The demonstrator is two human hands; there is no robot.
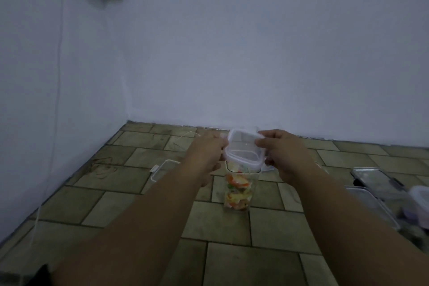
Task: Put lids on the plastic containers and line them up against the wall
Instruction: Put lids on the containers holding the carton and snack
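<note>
A tall clear plastic container (239,190) with colourful contents stands on the tiled floor in the middle of the head view. Just above its open mouth a clear square lid (243,150) is tilted. My left hand (206,153) grips the lid's left edge and my right hand (283,155) pinches its right edge with thumb on top. The lid's lower rim overlaps the container's top edge; I cannot tell whether it touches.
Another clear lid (162,168) lies on the floor to the left. More clear containers (380,183) and lids crowd the right edge. The white wall (232,65) meets the floor just behind my hands. A thin white cable (185,134) runs along the left wall.
</note>
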